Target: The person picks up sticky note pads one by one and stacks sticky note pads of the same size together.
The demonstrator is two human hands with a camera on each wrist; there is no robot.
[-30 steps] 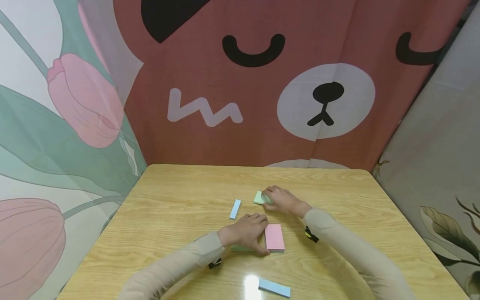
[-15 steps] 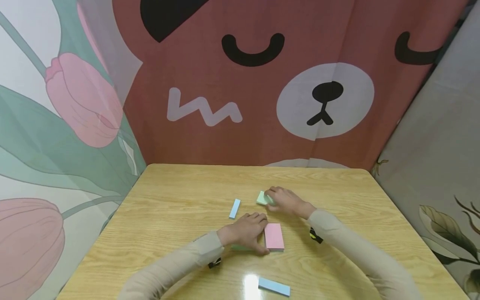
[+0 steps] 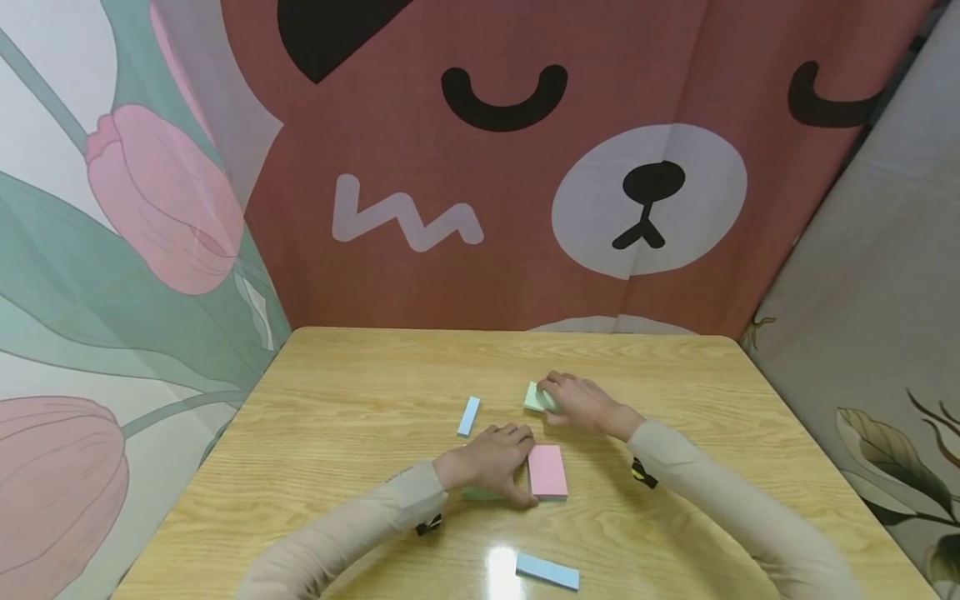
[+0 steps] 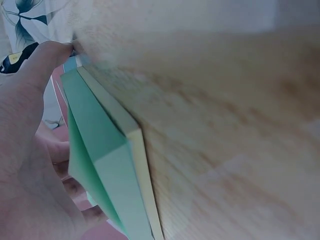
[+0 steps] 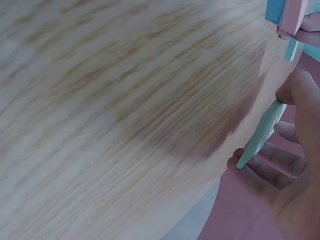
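Note:
My left hand (image 3: 491, 460) arches over a green sticky note pad (image 4: 115, 155), its thumb and fingers at the near and far ends of a pink sticky note pad (image 3: 548, 472). A blue layer (image 5: 274, 11) lies against the pink in the right wrist view. The green pad has a cream layer (image 4: 145, 180) beneath it, and its top sheet lifts a little; from the head it is mostly hidden under the palm. Farther back, my right hand (image 3: 588, 406) pinches a pale green sticky note pad (image 5: 260, 135) between thumb and fingertips, close over the table.
A narrow light blue strip pad (image 3: 468, 417) lies left of the hands. Another blue strip pad (image 3: 547, 572) lies near the table's front. The wooden table (image 3: 360, 383) ends at a printed curtain (image 3: 420, 292) behind.
My right hand has slid a little to the right with the pale green sticky note pad. The left hand stays in place at the pink pad.

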